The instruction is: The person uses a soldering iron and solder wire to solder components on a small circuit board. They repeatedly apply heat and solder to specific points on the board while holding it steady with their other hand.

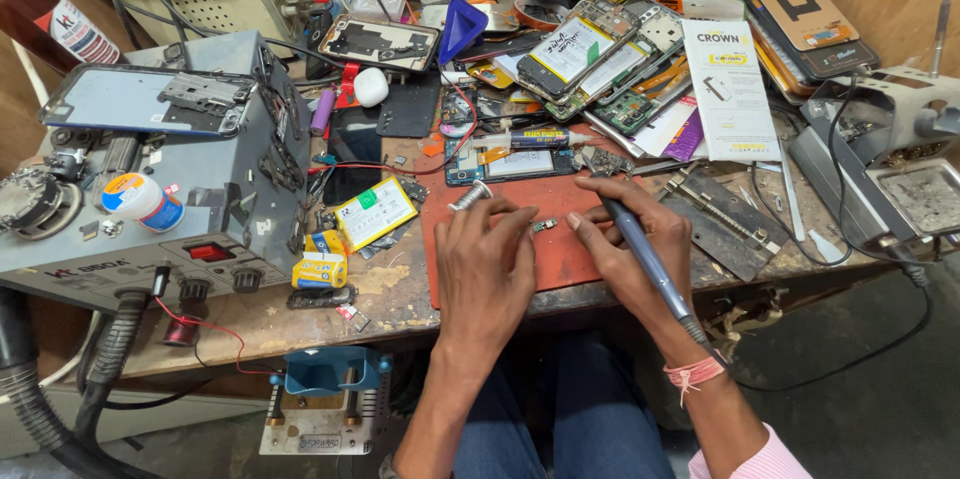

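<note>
— Status of the work?
— Small circuit part (543, 226) lies on the red mat (560, 259), untouched; left hand (487, 274) rests at seven o'clock, fingers together, empty.
— And the right hand (635, 249)?
— Fingers clamped on soldering pen (645, 257), tip not yet on it.

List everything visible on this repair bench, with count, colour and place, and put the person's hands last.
Work mat: one, red, bench centre.
Small circuit part: one, on the mat between the hands.
Rework station: one, grey, left side.
Round tub: one, white with a blue and orange label, on the station.
Phone battery: one, yellow and white, left of the mat.
Opened phones: several, piled at the back.
Triangular pick: one, blue, back centre.
Bottle: one, brown, top left.
Metal tray stand: one, grey, right edge.
Left hand: resting on the mat, fingers by the part.
Right hand: gripping a grey pen-shaped tool.
</note>
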